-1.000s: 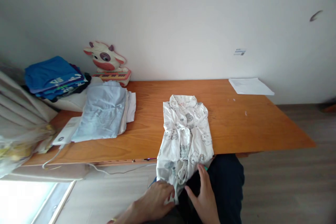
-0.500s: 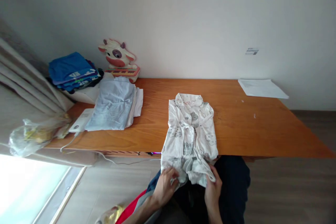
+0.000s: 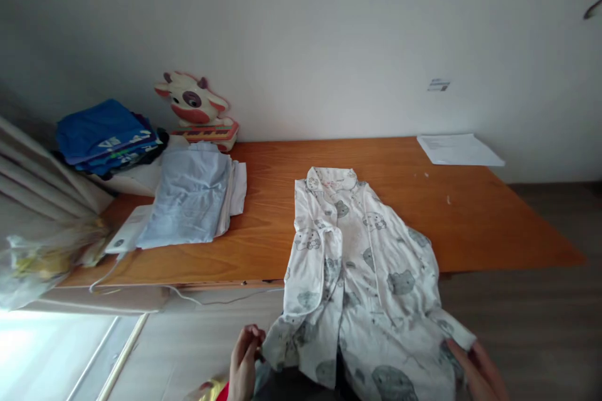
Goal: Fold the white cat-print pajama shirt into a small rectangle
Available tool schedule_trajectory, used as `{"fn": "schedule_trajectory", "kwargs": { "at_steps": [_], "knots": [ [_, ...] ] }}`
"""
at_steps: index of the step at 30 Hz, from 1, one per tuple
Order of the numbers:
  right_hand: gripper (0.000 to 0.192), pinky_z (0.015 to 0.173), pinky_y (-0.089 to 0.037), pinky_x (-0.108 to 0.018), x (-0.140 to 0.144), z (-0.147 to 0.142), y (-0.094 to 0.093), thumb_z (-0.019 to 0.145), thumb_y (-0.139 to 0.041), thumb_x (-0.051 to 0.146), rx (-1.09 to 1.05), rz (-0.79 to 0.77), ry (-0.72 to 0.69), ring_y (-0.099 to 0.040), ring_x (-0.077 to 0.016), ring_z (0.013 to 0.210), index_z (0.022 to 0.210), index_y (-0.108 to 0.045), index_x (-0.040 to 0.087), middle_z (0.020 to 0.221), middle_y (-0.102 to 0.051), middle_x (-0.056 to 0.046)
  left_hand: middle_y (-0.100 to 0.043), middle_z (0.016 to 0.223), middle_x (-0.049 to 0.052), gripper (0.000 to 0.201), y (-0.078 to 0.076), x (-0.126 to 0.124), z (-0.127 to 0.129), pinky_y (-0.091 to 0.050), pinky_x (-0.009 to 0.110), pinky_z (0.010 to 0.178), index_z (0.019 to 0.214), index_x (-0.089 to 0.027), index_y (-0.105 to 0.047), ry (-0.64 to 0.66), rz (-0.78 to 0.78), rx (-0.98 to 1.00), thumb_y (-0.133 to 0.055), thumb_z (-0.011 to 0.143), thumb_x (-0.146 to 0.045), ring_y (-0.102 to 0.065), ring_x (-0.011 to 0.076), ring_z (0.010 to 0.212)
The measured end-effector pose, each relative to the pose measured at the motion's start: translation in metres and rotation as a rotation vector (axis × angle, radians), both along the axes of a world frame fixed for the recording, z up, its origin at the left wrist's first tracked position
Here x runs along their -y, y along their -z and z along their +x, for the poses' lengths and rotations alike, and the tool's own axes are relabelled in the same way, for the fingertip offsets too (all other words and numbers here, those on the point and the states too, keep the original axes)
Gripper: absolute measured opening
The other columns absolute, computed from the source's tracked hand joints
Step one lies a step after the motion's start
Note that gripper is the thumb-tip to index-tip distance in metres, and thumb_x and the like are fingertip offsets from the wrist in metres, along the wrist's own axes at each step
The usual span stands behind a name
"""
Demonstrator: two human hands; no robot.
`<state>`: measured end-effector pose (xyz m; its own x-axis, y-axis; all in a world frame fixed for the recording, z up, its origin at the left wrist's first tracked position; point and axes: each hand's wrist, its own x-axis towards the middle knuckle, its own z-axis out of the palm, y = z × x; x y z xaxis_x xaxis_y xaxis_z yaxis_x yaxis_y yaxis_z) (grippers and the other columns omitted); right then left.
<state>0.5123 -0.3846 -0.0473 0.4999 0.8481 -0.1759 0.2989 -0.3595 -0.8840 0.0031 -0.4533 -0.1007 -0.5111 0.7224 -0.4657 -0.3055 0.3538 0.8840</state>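
Observation:
A white collared shirt with grey animal prints lies front up, its collar on the table and its lower part hanging over the near edge toward me. One sleeve is folded in over the front on the left. My left hand pinches the hem's left corner. At the lower right, my right hand grips the cloth by the other sleeve's cuff; part of this hand is hidden by the fabric and cut off by the frame.
On the wooden table, folded light-blue clothes lie left, near a white power strip. Behind are blue folded clothes and a cow toy keyboard. Papers lie far right; a plastic bag sits far left.
The shirt's right side and lower part have been spread out to the right and toward me. My hands have moved apart, the left leftward and the right further rightward. The view has shifted slightly.

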Motion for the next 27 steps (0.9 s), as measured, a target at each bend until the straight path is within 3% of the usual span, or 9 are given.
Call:
{"fn": "schedule_trajectory", "kwargs": {
  "at_steps": [3, 6, 11, 15, 17, 20, 22, 24, 27],
  "knots": [
    [0.080, 0.094, -0.062, -0.055, -0.010, -0.004, -0.003, 0.074, -0.080, 0.070, 0.149, 0.019, 0.027, -0.073, -0.0406, 0.113, 0.137, -0.069, 0.023, 0.132, -0.076, -0.013, -0.065, 0.079, 0.003, 0.033, -0.039, -0.022, 0.016, -0.050, 0.029, 0.064, 0.088, -0.023, -0.067, 0.217, 0.239, -0.206, -0.069, 0.095, -0.055, -0.058, 0.0182, 0.068],
    [0.076, 0.108, -0.054, -0.059, -0.029, -0.031, -0.019, 0.088, -0.073, 0.065, 0.385, 0.210, -0.006, -0.069, -0.0387, 0.120, 0.148, -0.061, 0.019, 0.143, -0.068, -0.017, -0.071, 0.091, 0.007, 0.026, -0.085, -0.069, 0.040, -0.054, 0.033, 0.081, 0.095, -0.023, -0.071, 0.500, 0.394, -0.485, -0.056, 0.107, -0.039, -0.066, 0.0216, 0.086],
    [0.044, 0.117, -0.046, -0.058, -0.070, -0.096, -0.030, 0.101, -0.067, 0.050, 0.710, 0.419, -0.495, -0.064, -0.0367, 0.130, 0.140, -0.066, 0.027, 0.139, -0.070, -0.013, -0.074, 0.129, 0.007, 0.026, -0.137, -0.161, 0.090, -0.052, 0.044, 0.108, 0.124, -0.028, -0.071, 0.756, 0.453, -0.967, -0.062, 0.102, -0.021, -0.065, 0.0272, 0.123],
    [0.064, 0.113, -0.049, -0.061, -0.085, -0.117, -0.020, 0.102, -0.064, 0.048, 0.884, 0.355, -0.586, -0.059, -0.0414, 0.136, 0.160, -0.049, 0.027, 0.155, -0.060, -0.016, -0.048, 0.170, 0.010, 0.069, -0.140, -0.216, 0.112, -0.043, 0.058, 0.120, 0.159, -0.030, -0.052, 0.788, 0.406, -1.202, -0.066, 0.093, -0.015, -0.046, 0.0377, 0.151],
    [0.070, 0.113, -0.048, -0.063, -0.086, -0.115, -0.017, 0.102, -0.063, 0.044, 0.947, 0.312, -0.552, -0.056, -0.0438, 0.140, 0.166, -0.041, 0.026, 0.165, -0.051, -0.017, -0.042, 0.175, 0.012, 0.072, -0.134, -0.238, 0.111, -0.043, 0.060, 0.118, 0.165, -0.030, -0.047, 0.792, 0.384, -1.219, -0.063, 0.096, -0.016, -0.046, 0.0397, 0.150],
    [0.065, 0.112, -0.050, -0.060, -0.086, -0.111, -0.016, 0.103, -0.056, 0.031, 0.971, 0.303, -0.514, -0.055, -0.0422, 0.143, 0.166, -0.041, 0.023, 0.169, -0.047, -0.017, -0.064, 0.154, 0.012, 0.051, -0.126, -0.266, 0.101, -0.047, 0.053, 0.113, 0.146, -0.028, -0.067, 0.795, 0.417, -1.124, -0.057, 0.098, -0.015, -0.061, 0.0337, 0.133],
    [0.052, 0.111, -0.052, -0.056, -0.087, -0.111, -0.016, 0.102, -0.051, 0.024, 0.938, 0.330, -0.487, -0.059, -0.0389, 0.140, 0.154, -0.053, 0.021, 0.159, -0.057, -0.018, -0.076, 0.127, 0.010, 0.036, -0.124, -0.279, 0.091, -0.052, 0.045, 0.105, 0.121, -0.025, -0.078, 0.776, 0.480, -0.953, -0.058, 0.094, -0.011, -0.068, 0.0285, 0.117],
    [0.037, 0.105, -0.055, -0.051, -0.090, -0.108, -0.019, 0.101, -0.047, 0.020, 0.875, 0.330, -0.466, -0.067, -0.0356, 0.129, 0.134, -0.064, 0.021, 0.139, -0.069, -0.017, -0.077, 0.111, 0.009, 0.027, -0.124, -0.286, 0.078, -0.055, 0.037, 0.093, 0.109, -0.023, -0.079, 0.646, 0.553, -0.683, -0.061, 0.091, -0.013, -0.071, 0.0244, 0.103],
    [0.023, 0.086, -0.060, -0.044, -0.106, -0.081, -0.031, 0.098, -0.050, 0.022, 0.692, 0.267, -0.521, -0.076, -0.0300, 0.099, 0.110, -0.070, 0.025, 0.110, -0.077, -0.010, -0.075, 0.103, 0.003, 0.025, -0.125, -0.287, 0.041, -0.055, 0.030, 0.082, 0.113, -0.023, -0.072, 0.204, 0.615, -0.205, -0.071, 0.088, -0.025, -0.069, 0.0187, 0.088]
  ]
}}
